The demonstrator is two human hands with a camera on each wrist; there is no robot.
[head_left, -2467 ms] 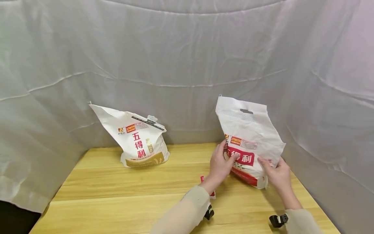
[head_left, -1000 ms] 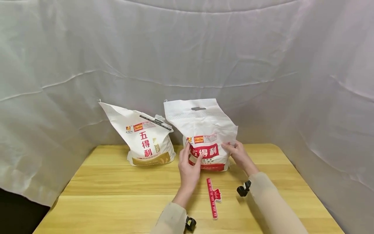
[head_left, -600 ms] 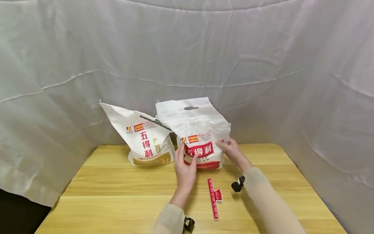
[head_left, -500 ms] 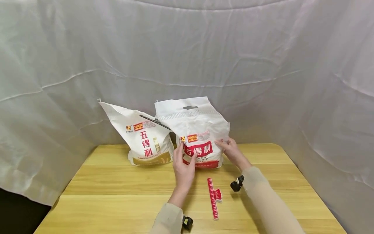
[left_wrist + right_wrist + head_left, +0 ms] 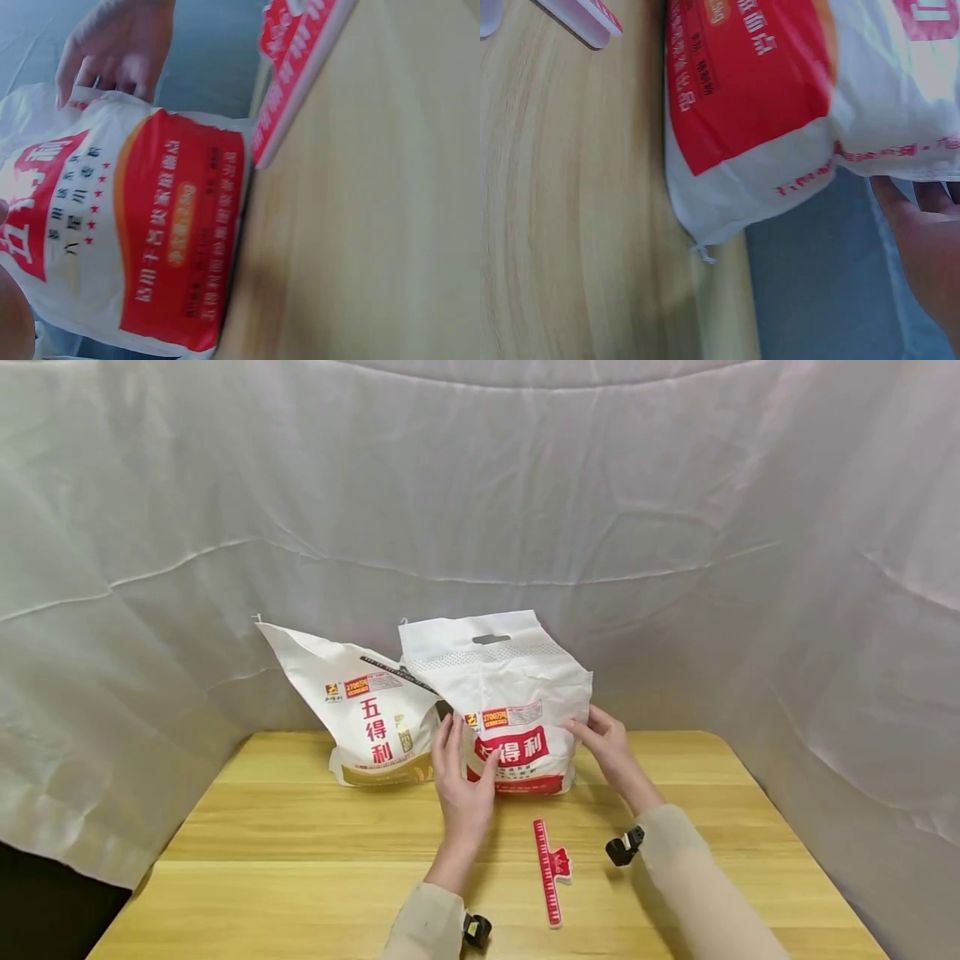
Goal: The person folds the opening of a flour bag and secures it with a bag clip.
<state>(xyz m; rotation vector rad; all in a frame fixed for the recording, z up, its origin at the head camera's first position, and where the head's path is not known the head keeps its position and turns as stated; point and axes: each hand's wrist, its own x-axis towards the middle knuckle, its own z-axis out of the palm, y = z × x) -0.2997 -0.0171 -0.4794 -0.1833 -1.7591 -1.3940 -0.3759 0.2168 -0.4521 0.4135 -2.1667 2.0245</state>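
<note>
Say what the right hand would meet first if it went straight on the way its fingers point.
Most likely the red-labelled bag, almost at once: the right hand points toward its side and is right at its edge. How firmly they touch is hard to tell.

Plain beige left sleeve (image 5: 426, 920), matching right sleeve (image 5: 693, 877); black left-wrist camera (image 5: 482, 933) (small pale patch (image 5: 472, 929)), black right-wrist camera (image 5: 621, 850)

The head view looks forward and down across the desk (image 5: 300, 860) from farther off, while both wrist views, close and turned sideways, share the red-banded bag (image 5: 127, 217), at left in the left wrist's frame, upper right in the right's.
</note>
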